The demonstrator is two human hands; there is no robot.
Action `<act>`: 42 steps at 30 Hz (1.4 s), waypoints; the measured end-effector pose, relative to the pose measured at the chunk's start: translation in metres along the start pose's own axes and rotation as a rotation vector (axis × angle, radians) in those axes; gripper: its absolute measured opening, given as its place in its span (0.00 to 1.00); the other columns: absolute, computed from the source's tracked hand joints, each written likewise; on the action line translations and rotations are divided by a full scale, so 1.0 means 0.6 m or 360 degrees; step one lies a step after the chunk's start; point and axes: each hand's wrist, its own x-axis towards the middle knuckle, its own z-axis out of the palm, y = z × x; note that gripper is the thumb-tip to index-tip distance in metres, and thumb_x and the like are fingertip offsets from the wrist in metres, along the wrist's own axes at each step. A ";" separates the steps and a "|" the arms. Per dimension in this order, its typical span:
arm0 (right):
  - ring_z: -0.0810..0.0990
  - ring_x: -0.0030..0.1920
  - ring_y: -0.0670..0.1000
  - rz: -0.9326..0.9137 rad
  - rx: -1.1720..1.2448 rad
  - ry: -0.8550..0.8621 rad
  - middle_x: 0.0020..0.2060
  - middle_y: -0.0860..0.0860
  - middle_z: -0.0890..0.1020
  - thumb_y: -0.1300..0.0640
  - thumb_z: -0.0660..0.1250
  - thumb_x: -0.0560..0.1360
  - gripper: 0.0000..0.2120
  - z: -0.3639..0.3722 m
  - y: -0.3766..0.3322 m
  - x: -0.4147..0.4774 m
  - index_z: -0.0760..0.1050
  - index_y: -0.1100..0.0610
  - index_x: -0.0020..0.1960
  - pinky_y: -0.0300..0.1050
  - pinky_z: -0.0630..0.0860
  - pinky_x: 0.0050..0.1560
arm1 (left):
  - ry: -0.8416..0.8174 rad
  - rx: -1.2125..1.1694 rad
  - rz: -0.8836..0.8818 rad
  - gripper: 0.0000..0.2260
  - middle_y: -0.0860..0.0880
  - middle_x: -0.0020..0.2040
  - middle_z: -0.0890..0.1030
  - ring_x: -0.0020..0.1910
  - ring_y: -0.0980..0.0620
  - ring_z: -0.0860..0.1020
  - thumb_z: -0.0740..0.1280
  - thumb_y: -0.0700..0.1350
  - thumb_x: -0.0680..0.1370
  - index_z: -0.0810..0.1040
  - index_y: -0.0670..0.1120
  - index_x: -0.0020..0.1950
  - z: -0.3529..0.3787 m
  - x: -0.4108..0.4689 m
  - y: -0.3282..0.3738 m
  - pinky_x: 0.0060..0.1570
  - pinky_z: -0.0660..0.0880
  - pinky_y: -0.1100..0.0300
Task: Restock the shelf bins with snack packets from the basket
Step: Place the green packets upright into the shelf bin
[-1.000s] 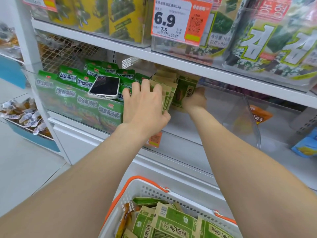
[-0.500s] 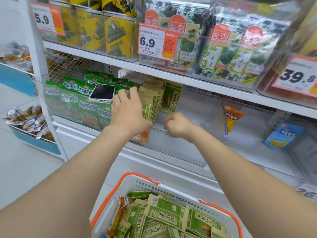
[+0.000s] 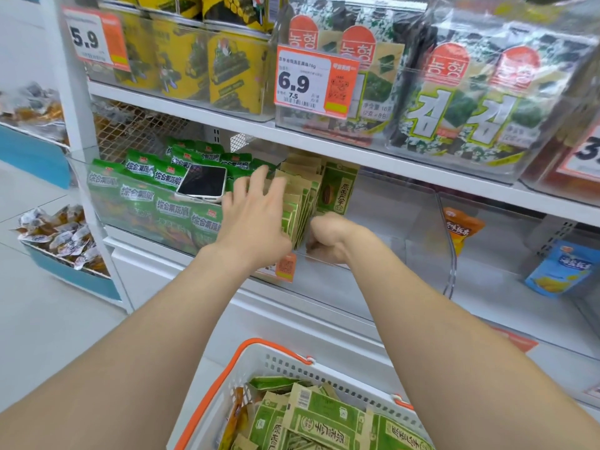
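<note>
A row of green-and-tan snack packets stands upright in a clear shelf bin. My left hand lies flat with spread fingers against the near side of the row. My right hand is curled at the base of the row's right end, at the bin's front lip; I cannot tell whether it holds a packet. One packet stands upright behind the row. Below, a white basket with an orange rim holds several more of the same packets.
A phone lies on green packets in the left bin. To the right, bins hold an orange packet and a blue packet. Seaweed packs and price tags fill the shelf above. A side bin of wrapped sweets stands left.
My right hand has drawn back from behind the packets to the front base of the row. My left hand has stayed pressed on the row. The view has tilted up slightly.
</note>
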 end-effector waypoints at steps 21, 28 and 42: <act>0.75 0.54 0.57 -0.0327 -0.1116 -0.0050 0.60 0.59 0.78 0.65 0.57 0.79 0.17 -0.003 0.000 0.000 0.73 0.63 0.67 0.44 0.71 0.55 | 0.0052 0.0132 0.0153 0.37 0.43 0.74 0.66 0.69 0.38 0.64 0.71 0.42 0.68 0.64 0.47 0.77 -0.001 0.006 -0.005 0.67 0.65 0.43; 0.78 0.57 0.51 -0.0938 -0.1171 0.0385 0.55 0.51 0.86 0.66 0.57 0.75 0.21 -0.018 0.022 -0.093 0.86 0.57 0.57 0.39 0.71 0.63 | 0.0345 -0.0035 0.0309 0.28 0.44 0.64 0.66 0.61 0.40 0.65 0.71 0.36 0.66 0.72 0.51 0.65 -0.013 -0.023 0.011 0.56 0.65 0.47; 0.81 0.44 0.58 -0.0627 -0.2298 -0.0370 0.42 0.52 0.83 0.57 0.62 0.72 0.09 -0.051 0.244 -0.221 0.82 0.52 0.45 0.50 0.81 0.45 | -0.1357 0.0399 0.0376 0.16 0.44 0.59 0.84 0.50 0.44 0.81 0.69 0.54 0.78 0.83 0.46 0.60 0.065 -0.149 0.083 0.49 0.78 0.54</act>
